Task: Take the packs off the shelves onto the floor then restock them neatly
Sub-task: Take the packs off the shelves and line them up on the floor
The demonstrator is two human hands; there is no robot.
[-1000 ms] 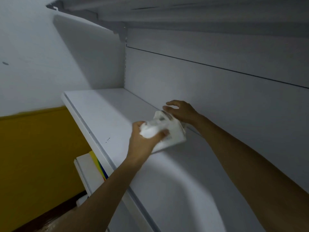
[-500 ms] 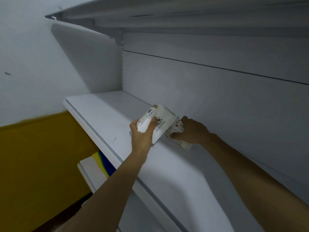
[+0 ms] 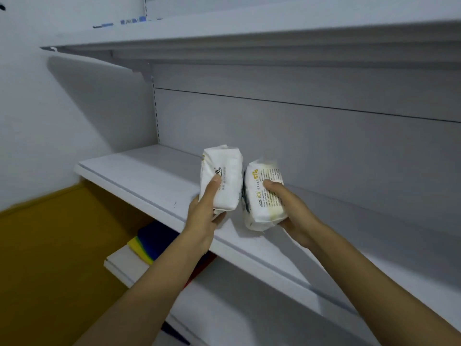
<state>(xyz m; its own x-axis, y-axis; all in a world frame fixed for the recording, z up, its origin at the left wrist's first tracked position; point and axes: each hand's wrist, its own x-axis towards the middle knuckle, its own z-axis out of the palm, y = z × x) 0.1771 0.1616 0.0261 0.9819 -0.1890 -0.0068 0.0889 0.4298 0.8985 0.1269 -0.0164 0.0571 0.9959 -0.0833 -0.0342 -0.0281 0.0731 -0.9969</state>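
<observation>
Head view, looking up at a white shelving unit.

- Left hand (image 3: 203,217): grips left pack (image 3: 224,176), thumb laid up its front face, other fingers curled under the lower end.
- Right hand (image 3: 293,211): grips right pack (image 3: 262,203), thumb across the printed face, other fingers behind it and hidden.
- Packs: both white, soft, held on end, tilted slightly. Left pack carries small dark print; right pack has yellow marks and lines of text, too blurred to read. They sit just beside each other; cannot tell whether they touch.
- Position: both packs are over the front part of the middle shelf (image 3: 139,171), in front of the grey back panel (image 3: 324,151). Right pack's lower end is close to the shelf board; contact unclear.
- Top shelf (image 3: 224,38): small blue-marked items at its far end, blurred.
- Lower shelf (image 3: 124,264): flat blue, green and yellow items (image 3: 152,239) on it.
- Wall at left: white above, yellow band (image 3: 50,245) below.
</observation>
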